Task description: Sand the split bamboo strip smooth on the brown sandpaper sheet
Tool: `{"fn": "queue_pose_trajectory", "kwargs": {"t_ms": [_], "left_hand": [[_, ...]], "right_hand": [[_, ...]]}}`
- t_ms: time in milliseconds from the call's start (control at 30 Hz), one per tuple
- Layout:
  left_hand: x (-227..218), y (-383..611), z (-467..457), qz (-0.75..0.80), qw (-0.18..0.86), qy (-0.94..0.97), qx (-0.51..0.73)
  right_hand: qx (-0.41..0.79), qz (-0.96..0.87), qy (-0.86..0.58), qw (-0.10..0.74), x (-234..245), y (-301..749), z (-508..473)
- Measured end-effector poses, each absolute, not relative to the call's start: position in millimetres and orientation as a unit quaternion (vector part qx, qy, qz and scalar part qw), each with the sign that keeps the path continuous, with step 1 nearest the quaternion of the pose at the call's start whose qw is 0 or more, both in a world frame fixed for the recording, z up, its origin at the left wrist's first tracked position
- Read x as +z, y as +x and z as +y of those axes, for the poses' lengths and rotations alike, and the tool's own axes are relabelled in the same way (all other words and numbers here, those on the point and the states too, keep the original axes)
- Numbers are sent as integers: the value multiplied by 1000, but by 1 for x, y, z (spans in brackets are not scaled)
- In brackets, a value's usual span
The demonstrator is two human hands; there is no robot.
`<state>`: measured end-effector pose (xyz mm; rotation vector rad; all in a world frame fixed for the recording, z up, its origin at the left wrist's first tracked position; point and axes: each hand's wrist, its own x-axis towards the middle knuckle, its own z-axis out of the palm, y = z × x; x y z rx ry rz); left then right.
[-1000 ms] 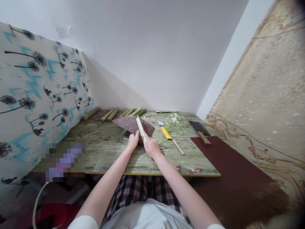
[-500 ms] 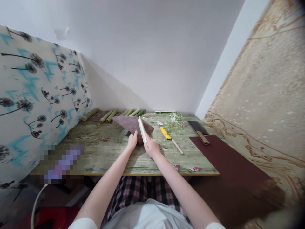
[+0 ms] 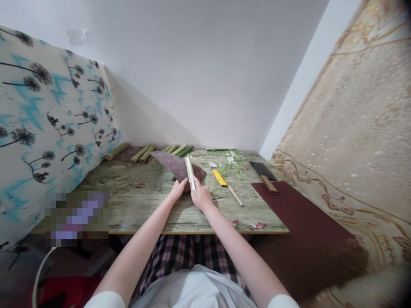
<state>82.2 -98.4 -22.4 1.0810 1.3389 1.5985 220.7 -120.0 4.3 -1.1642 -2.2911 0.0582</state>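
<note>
My left hand (image 3: 177,188) pinches the near edge of a dusty brown sheet that looks like sandpaper (image 3: 170,164), its thumb on top. The sheet is raised and bent above the table, its far left corner pointing outward. In my right hand (image 3: 201,196) is a pale split bamboo strip (image 3: 189,169), lying lengthwise across the right part of the sheet and pointing away from me. The fingers beneath the sheet and strip are hidden. Right of my hands lie a yellow-handled tool (image 3: 219,178) and a thin wooden stick (image 3: 236,195).
Bamboo pieces (image 3: 146,154) lie along the back left, some on another brown sheet. Green shavings (image 3: 229,164) are scattered at the back. A cleaver (image 3: 268,182) touches a dark red sheet (image 3: 298,209) on the right. Walls bound the table (image 3: 118,205) on the back and left.
The bamboo strip has shifted slightly toward me along the sheet, and its near end shows past my right hand's fingers. The whole view has moved a little. Both hands keep their hold.
</note>
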Motion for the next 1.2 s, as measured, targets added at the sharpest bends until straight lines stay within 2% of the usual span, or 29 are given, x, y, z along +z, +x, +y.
{"fn": "queue_pose_trajectory", "kwargs": {"t_ms": [300,567,867,1200], "left_hand": [[-20,75,-97,473,445,356,672],[-22,73,-95,450,477,376,654],[-17,78,-98,493,455,399,624],[-15,75,-99,504,444,373,640]], "right_hand": [[41,-862,-410,296,1,224,-119],[31,-857,-419,297,5,223,-120],[6,-844,-435,312,-1,221,-116],[-15,-849,-452,274,2,221,-118]]}}
